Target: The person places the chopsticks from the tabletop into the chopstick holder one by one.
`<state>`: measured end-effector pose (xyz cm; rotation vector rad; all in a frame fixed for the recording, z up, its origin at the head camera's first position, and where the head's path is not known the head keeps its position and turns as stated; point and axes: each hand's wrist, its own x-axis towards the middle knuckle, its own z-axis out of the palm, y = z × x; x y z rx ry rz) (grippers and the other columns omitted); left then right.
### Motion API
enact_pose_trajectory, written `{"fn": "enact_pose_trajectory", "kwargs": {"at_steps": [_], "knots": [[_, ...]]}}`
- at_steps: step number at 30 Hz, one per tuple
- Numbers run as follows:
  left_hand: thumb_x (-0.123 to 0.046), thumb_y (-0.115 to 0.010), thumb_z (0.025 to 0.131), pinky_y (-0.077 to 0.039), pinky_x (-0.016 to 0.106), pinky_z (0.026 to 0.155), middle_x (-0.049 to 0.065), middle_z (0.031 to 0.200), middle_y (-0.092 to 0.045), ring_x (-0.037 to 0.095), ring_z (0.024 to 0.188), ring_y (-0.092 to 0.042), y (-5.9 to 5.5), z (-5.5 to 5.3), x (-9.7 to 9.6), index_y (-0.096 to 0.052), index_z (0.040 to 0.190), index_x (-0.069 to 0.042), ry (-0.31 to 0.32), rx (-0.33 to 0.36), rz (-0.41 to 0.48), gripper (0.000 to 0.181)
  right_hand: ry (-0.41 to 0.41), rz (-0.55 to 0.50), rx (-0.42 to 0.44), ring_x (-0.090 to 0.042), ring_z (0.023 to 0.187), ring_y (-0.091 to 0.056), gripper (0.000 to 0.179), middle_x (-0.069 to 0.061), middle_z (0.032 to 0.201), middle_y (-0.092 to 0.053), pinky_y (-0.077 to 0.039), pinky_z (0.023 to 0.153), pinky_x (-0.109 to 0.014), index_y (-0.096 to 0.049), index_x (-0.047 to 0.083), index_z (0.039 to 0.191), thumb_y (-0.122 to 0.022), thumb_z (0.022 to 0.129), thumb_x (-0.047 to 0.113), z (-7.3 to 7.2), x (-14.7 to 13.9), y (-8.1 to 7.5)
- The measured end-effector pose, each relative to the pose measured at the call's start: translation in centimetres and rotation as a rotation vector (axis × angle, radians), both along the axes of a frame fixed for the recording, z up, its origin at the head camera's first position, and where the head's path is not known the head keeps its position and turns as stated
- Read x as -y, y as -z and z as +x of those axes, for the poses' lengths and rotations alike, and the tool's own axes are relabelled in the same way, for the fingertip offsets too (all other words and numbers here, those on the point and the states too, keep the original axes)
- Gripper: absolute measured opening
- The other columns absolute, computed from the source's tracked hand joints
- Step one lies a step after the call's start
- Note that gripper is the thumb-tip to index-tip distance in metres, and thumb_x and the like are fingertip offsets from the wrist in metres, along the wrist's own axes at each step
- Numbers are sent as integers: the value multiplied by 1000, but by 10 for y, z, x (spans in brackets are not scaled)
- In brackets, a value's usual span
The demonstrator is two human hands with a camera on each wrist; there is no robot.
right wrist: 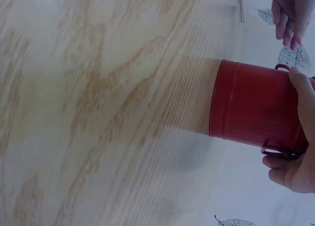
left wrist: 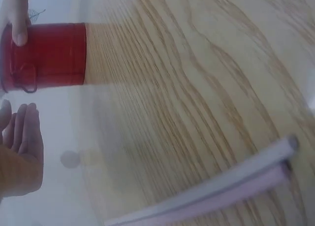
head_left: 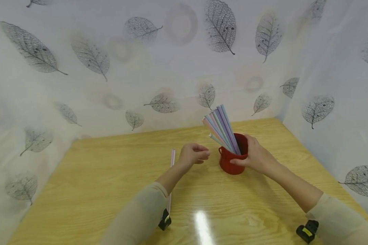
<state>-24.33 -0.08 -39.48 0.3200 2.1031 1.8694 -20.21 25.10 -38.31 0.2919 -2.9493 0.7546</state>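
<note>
Right hand [head_left: 257,157] grips red bucket [head_left: 233,163] mid-table; left hand [head_left: 192,153], loosely curled, hovers beside it.

Bright, even, diffuse light throughout. Soft white glare patch on the tabletop [head_left: 203,223] near the bottom edge of the head view, with faint shadows beneath the arms. Wide-angle bending toward the edges of the head view. Both wrist views soft and hazy, washed pale in places, with blurred wood grain and blurred straws [left wrist: 216,189] on the left.
</note>
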Motion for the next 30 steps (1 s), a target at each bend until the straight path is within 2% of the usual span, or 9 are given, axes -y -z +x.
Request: {"fn": "enact_pose_trajectory", "kwargs": {"at_steps": [5,11,15,20,25,28,30], "knots": [[-13,-68,88,-60,34,81,20,103,-68,24,89,-68,2,-3,16,-62,110,6,56,132,-45,29,-3,2,-5,-46,117,-46,114,-35,132,-38,-47,95,-60,-19,-12,141,-75,70,58,0,-1,-1],[-10,-65,90,-59,36,83,19,99,-69,24,85,-70,5,-8,37,-62,110,8,130,198,-113,26,-1,-20,-19,-43,115,-48,110,-31,128,-42,-47,94,-58,-22,-8,141,-78,69,55,-1,-1,-1],[-8,-64,90,-58,38,85,19,97,-69,21,81,-70,7,-14,51,-62,111,9,142,246,-148,27,-8,-29,-20,-40,114,-48,108,-28,126,-43,-48,94,-57,-24,-6,140,-79,69,55,-1,-1,-1],[-10,-63,91,-59,34,81,19,99,-69,20,83,-70,8,-23,70,-61,113,9,113,264,-198,29,-8,-23,-21,-42,114,-48,109,-31,127,-42,-47,95,-58,-23,-9,140,-77,70,55,-1,-2,-1],[-8,-63,91,-61,29,74,18,96,-70,18,79,-70,11,-29,92,-61,112,10,52,279,-226,28,-7,-10,-16,-44,115,-47,112,-32,130,-41,-47,95,-59,-22,-11,140,-76,70,57,-1,-2,-1],[-6,-64,89,-61,27,70,17,91,-71,17,74,-70,14,-31,102,-61,110,10,10,321,-229,27,-14,-12,-19,-42,114,-48,111,-31,129,-42,-48,94,-58,-23,-9,140,-76,70,58,-2,-2,0],[-6,-65,88,-61,26,68,16,89,-71,16,71,-70,16,-32,107,-62,110,10,4,341,-240,27,-16,-16,-22,-42,114,-48,111,-30,127,-43,-48,93,-58,-23,-8,140,-76,69,59,-2,-2,0]]}}
